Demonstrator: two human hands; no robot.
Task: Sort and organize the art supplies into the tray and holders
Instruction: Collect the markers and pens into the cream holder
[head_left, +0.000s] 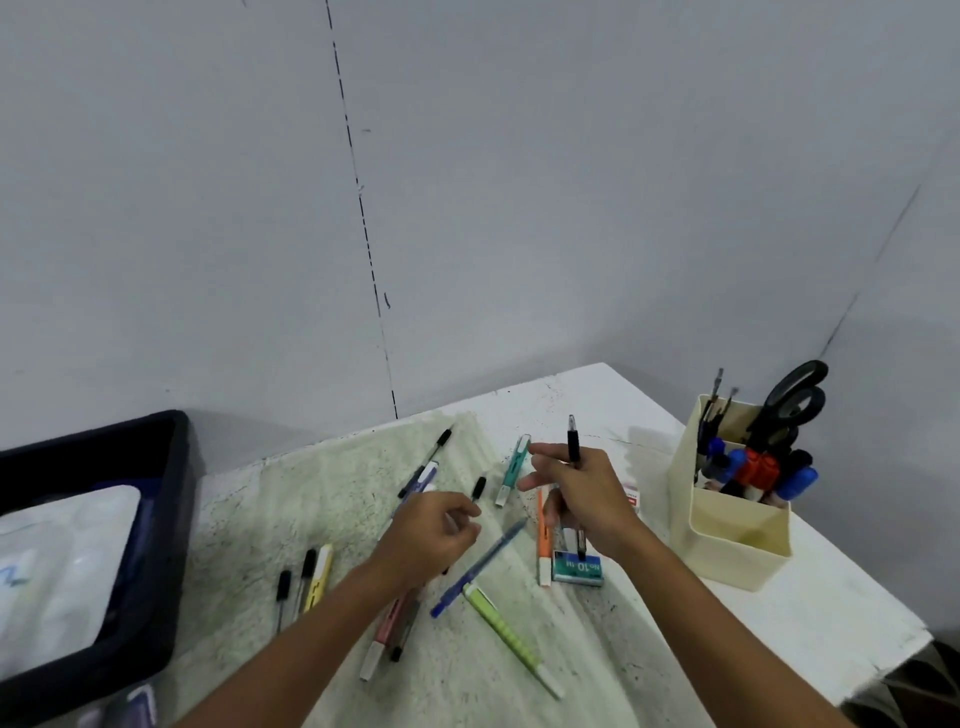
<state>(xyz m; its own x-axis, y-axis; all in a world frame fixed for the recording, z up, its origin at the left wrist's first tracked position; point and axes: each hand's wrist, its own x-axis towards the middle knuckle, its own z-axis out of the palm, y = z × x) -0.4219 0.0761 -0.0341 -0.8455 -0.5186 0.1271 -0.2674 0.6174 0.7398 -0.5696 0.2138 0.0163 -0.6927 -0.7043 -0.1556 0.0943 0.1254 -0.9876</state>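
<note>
Above the pale towel (291, 499), my right hand (582, 499) pinches a black pen (573, 447); my left hand (431, 535) hovers loosely curled, holding nothing. Reaching for the cream plastic holder (727, 540), I might tip it.

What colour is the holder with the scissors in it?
Cream, a pale yellowish plastic holder; the scissors are black. Head view.

My one camera sits on my head. It looks forward and down at the white table (810, 618) close below me and takes in the grey wall (467, 182) behind it.
</note>
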